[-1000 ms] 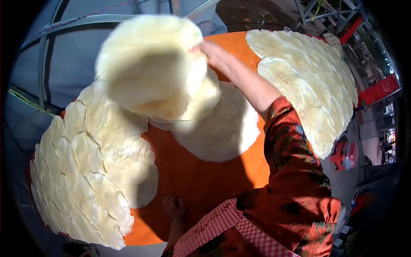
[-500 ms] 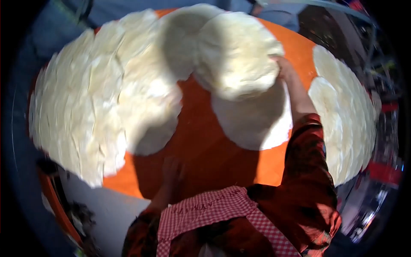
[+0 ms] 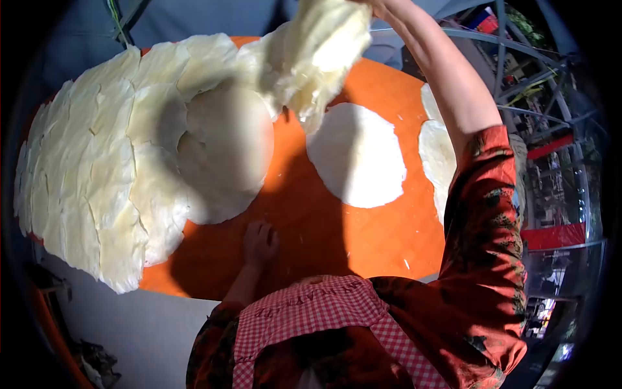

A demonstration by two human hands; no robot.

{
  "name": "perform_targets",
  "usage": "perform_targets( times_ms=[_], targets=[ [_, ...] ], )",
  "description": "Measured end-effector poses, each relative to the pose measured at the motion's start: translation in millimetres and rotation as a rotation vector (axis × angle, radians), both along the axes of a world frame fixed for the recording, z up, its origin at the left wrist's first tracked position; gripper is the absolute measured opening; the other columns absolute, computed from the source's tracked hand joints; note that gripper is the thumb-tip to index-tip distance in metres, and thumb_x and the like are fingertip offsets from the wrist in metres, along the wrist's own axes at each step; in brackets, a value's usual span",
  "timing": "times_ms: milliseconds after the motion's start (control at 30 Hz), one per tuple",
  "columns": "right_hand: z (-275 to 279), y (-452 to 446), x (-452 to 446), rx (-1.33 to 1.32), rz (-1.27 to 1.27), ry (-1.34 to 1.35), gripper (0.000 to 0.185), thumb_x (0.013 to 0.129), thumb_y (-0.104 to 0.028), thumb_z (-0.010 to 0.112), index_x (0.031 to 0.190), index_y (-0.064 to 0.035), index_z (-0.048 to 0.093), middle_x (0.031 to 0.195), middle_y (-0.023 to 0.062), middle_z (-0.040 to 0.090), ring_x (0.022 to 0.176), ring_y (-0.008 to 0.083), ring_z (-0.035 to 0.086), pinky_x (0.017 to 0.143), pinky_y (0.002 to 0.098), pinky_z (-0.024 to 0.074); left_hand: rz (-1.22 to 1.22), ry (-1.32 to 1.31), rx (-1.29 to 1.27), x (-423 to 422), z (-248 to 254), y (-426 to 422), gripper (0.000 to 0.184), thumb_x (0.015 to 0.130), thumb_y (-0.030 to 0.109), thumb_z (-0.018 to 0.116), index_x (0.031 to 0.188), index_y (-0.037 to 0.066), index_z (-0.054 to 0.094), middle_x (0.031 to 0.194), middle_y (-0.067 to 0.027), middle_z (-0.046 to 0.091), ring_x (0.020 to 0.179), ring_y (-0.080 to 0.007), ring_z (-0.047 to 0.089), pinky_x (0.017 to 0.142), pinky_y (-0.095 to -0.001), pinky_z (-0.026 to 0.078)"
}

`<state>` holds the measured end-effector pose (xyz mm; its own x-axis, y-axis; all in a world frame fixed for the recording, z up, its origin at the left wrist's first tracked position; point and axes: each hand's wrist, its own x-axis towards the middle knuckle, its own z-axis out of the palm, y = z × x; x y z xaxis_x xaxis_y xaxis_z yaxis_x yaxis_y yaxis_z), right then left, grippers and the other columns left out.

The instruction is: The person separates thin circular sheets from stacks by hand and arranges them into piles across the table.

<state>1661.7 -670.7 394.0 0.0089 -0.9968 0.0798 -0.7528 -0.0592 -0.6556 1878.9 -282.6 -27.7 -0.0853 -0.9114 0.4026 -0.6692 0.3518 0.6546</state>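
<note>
At the top edge of the view my right hand (image 3: pixel 377 5), partly cut off, grips a raised stack of thin dough sheets (image 3: pixel 327 48), which hangs down and flops at its lower end. Below it, one round dough sheet (image 3: pixel 357 155) lies by itself on the orange tabletop (image 3: pixel 298 220). My left hand (image 3: pixel 260 244) rests flat on the orange surface near the front edge, holding nothing. Just above it is a shaded round sheet (image 3: pixel 227 155) at the border of the overlapping sheets.
Overlapping rows of dough sheets (image 3: pixel 78 175) cover the left side of the table. More sheets (image 3: pixel 437 152) lie at the right, partly behind my arm. Metal frame bars (image 3: pixel 502 58) stand beyond the table at the right.
My right hand has lifted the stack up and toward the far side, so the single sheet below is uncovered. The left hand stays near the front of the table.
</note>
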Motion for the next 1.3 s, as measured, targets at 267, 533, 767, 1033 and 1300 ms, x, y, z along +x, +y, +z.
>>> perform_targets(
  times_ms=[267,533,767,1033,1300],
  targets=[
    [19,43,-11,0.1,0.202,-0.811,0.028,0.083,-0.008,0.061,0.105,0.0092,0.058,0.09,0.0188,0.066,0.078,0.0249,0.066,0.072,0.0382,0.0554,-0.103,0.767,0.645,14,22,-9,0.037,0.085,0.032,0.062,0.108,0.003,0.058,0.111,-0.0157,0.058,0.102,-0.0325,0.055,0.087,-0.0449,0.046],
    [-259,337,-53,0.374,-0.444,-0.993,0.046,0.084,0.001,0.054,0.128,0.0088,0.044,0.117,0.0195,0.058,0.106,0.0304,0.059,0.092,0.0428,0.0499,-0.674,1.949,0.635,40,33,-6,0.074,0.095,0.059,0.025,0.147,0.008,0.022,0.151,-0.0133,0.027,0.136,-0.0343,0.03,0.112,-0.0504,0.025],
    [-367,426,-76,0.487,-0.681,-1.152,0.047,0.082,0.0,0.058,0.125,0.013,0.044,0.116,0.0231,0.058,0.107,0.0341,0.058,0.095,0.044,0.0473,-0.596,2.008,0.75,49,54,19,0.068,0.098,0.053,0.023,0.146,0.005,0.022,0.151,-0.0151,0.024,0.135,-0.0335,0.031,0.111,-0.0463,0.029],
    [-401,408,-122,0.557,-0.663,-0.834,0.042,0.077,-0.003,0.067,0.115,0.0095,0.054,0.108,0.0173,0.063,0.093,0.0254,0.063,0.08,0.0362,0.0515,-0.268,1.407,1.068,68,-39,15,0.054,0.087,0.014,0.057,0.135,-0.004,0.04,0.127,-0.0152,0.054,0.116,-0.0275,0.053,0.1,-0.0408,0.042],
    [-321,435,23,-0.176,0.246,0.102,0.044,0.074,-0.017,0.071,0.113,-0.0046,0.055,0.117,0.0151,0.053,0.109,0.034,0.049,0.093,0.0429,0.0431,-0.204,1.345,0.991,55,22,19,0.052,0.085,0.011,0.058,0.132,-0.002,0.042,0.123,-0.0131,0.055,0.111,-0.0251,0.054,0.096,-0.0371,0.043]
  ],
)
